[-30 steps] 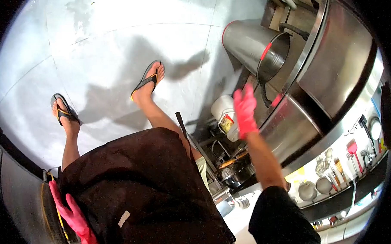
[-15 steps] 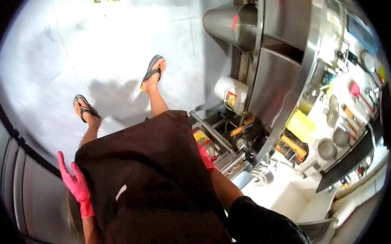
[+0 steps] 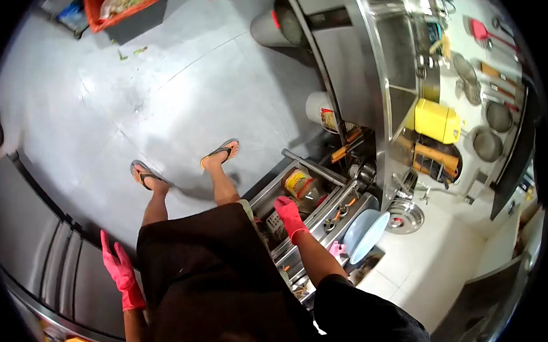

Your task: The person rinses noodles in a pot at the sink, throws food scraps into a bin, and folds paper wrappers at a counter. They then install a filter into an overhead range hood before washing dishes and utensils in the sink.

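My left hand [image 3: 121, 271], in a pink rubber glove, hangs beside the dark apron [image 3: 205, 264] with its fingers stretched out and nothing in it. It is nearest to the steel cabinet front [image 3: 94, 280] on the left. My right hand [image 3: 289, 216], gloved in the same pink, is over the steel shelf unit on the right. Its fingers are curled in, and I see nothing held. Just beyond it lies a clear plastic jar [image 3: 303, 185] with a yellow and red label. A white perforated basket [image 3: 277, 226] shows partly beneath the hand.
A light blue basin [image 3: 367, 235] leans by the sink drain [image 3: 405, 216]. Ladles and strainers [image 3: 487, 144] hang on the right, near a yellow jug [image 3: 436, 122] and a knife rack [image 3: 433, 159]. On the floor stand a white bucket [image 3: 321, 111] and a red-lined bin [image 3: 137, 25].
The view has shifted, bringing the bin and the blue basin into sight. My right hand, partly hidden by the apron before, now shows fully over the shelf unit. My left hand stays outstretched.
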`<state>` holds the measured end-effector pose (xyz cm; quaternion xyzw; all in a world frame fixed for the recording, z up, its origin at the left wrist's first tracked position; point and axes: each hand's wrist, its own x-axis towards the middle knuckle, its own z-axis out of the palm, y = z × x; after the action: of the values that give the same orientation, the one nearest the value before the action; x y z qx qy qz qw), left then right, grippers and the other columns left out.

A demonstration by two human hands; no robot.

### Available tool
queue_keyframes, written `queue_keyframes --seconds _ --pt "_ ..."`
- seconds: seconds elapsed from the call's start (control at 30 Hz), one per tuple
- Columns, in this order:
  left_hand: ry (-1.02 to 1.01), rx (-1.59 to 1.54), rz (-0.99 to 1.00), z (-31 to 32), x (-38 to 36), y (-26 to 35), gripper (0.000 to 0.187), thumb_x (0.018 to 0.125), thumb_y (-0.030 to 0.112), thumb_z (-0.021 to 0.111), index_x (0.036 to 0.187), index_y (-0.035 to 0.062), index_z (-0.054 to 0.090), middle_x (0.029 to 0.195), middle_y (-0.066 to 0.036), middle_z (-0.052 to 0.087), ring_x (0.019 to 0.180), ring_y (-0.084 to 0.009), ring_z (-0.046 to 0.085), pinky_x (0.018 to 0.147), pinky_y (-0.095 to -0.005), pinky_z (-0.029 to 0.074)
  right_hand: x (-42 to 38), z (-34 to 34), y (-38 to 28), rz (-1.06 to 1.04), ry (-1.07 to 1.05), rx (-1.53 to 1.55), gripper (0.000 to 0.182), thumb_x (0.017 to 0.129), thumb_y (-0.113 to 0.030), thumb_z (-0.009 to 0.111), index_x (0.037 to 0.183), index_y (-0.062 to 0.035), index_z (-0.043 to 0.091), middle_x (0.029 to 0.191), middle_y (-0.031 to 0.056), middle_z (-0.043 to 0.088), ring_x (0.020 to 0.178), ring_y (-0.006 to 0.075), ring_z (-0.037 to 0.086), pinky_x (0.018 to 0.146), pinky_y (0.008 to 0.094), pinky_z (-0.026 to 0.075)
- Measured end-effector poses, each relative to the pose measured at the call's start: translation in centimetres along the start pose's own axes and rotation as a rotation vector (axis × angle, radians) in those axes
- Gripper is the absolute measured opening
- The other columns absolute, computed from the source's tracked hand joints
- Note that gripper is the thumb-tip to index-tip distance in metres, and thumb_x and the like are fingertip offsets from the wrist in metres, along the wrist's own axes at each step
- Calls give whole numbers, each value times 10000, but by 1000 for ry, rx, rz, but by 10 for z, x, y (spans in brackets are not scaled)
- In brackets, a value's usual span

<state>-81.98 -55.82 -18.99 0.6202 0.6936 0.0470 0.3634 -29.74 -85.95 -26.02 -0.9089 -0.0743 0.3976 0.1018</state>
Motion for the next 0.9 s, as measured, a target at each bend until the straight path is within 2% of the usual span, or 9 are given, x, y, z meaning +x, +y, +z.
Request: queue_keyframes --seconds 0.17,0.23,0.3,0.37,0.47,0.57,0.6,0.77,0.9 --pt "-67 -47 119 11 24 108 384 1020 105 508 1378 -30 545 1358 -188 608 1259 -303 574 1088 -379 410 62 -5 35 -15 167 325 233 845 -124 738 1050 -22 696 973 62 722 905 159 671 847 291 529" --pt "-123 -92 225 38 46 171 251 1016 78 509 1196 -27 649 1225 -185 675 1181 -294 623 1033 -379 453 85 0 49 25 245 529 222 844 -116 736 1038 -20 687 977 54 720 906 158 670 850 289 530" --pt "-210 -135 490 69 64 285 230 1005 59 515 1168 -14 659 1235 -197 663 1188 -316 614 1027 -395 457 112 -5 48 65 262 676 176 839 -97 727 988 -29 660 947 25 709 895 139 664 843 283 532" --pt "-255 -137 738 105 65 420 255 1031 55 482 1208 7 658 1297 -163 641 1232 -289 585 1067 -378 428 143 -6 53 44 362 539 174 858 -146 689 983 -31 654 924 63 717 878 196 689 838 300 537" --pt "-178 0 1333 163 63 604 341 1002 34 495 1330 13 586 1401 -151 575 1339 -337 495 1128 -421 360 178 -53 31 111 390 183 228 867 -207 644 1009 -29 646 983 146 730 919 304 700 861 344 538" --pt "-115 53 1715 233 75 738 423 976 75 525 1393 7 526 1437 -160 546 1384 -385 444 1164 -468 305 232 -87 24 252 598 392 272 846 -262 618 955 -15 649 953 207 709 908 402 668 792 473 525" --pt "-123 67 1757 254 77 769 461 899 68 603 1355 9 572 1397 -168 578 1356 -408 476 1149 -512 313 265 -86 33 346 588 519 439 860 -286 596 1200 -13 640 1163 246 673 1102 409 632 953 474 498" --pt "-198 375 2002 332 117 818 414 941 180 522 1286 -34 603 1292 -192 632 1281 -423 540 1116 -544 361 391 -87 57 362 827 184 335 844 -245 607 1096 -38 682 1124 227 694 1021 404 659 868 456 528" --pt "-247 507 1879 341 112 816 491 1009 319 378 1260 -32 612 1260 -203 641 1216 -417 582 1098 -549 386 419 -90 54 515 769 270 340 845 -253 609 1100 -41 684 1128 227 692 1028 412 653 876 460 525"
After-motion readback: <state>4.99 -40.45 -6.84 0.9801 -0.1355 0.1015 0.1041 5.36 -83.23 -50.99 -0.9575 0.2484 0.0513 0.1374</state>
